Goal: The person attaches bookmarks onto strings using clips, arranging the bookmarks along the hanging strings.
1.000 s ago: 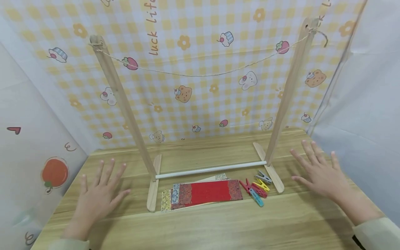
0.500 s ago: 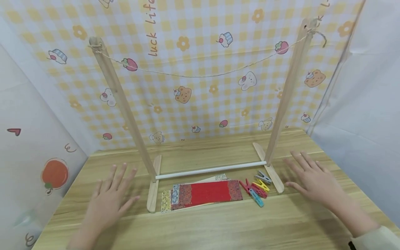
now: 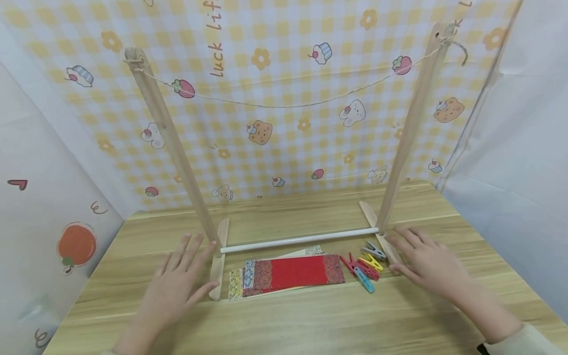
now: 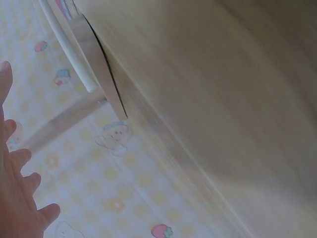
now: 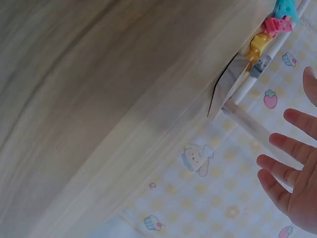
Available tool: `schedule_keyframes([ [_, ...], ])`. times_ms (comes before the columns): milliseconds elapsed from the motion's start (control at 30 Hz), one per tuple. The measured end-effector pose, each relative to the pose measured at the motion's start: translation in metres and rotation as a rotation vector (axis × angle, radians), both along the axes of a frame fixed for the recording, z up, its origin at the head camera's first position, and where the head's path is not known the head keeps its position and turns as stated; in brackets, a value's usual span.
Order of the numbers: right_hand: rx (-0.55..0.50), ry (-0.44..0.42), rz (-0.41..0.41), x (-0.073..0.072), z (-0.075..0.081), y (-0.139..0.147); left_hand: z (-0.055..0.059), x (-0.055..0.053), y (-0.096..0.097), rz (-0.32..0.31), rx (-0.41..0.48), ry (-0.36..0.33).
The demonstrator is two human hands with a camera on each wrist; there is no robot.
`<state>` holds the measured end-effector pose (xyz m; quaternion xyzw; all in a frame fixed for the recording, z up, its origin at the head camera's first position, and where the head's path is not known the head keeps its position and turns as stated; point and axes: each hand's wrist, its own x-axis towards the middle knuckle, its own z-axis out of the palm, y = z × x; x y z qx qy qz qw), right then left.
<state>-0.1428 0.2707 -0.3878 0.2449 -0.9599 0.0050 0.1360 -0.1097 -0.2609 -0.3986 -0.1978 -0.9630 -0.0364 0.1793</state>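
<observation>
The left hand (image 3: 173, 286), fingers spread and empty, is at the left foot (image 3: 218, 270) of the wooden stand (image 3: 181, 153); red-topped paper strips (image 3: 299, 272) lie beyond, then clothespins (image 3: 365, 280), then the empty, spread right hand (image 3: 428, 261). Gentle, even contact should keep it steady.

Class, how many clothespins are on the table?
5, between the red card and the right-hand wooden foot: a gray one at the back, yellow one next, first red one nearest the card, second red one below the yellow, teal one in front. Overlaps may hide more.
</observation>
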Motion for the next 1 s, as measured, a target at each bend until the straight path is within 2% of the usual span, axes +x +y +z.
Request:
schedule_keyframes([
  [200, -0.021, -0.031, 0.039, -0.003, -0.002, -0.014, 0.001, -0.002, 0.017, -0.064, -0.034, 0.065],
  [333, -0.041, -0.074, 0.062, -0.003, -0.003, -0.025, 0.000, -0.004, 0.028, -0.093, -0.055, 0.064],
  [467, -0.032, -0.072, 0.097, -0.005, -0.005, -0.035, -0.001, -0.007, 0.039, -0.110, -0.064, 0.019],
  [667, 0.001, -0.056, 0.162, -0.009, -0.008, -0.046, -0.002, -0.012, 0.055, -0.156, -0.014, -0.029],
  [1000, 0.022, -0.099, 0.189, -0.012, -0.013, -0.053, -0.008, -0.027, 0.083, -0.235, 0.024, -0.149],
])
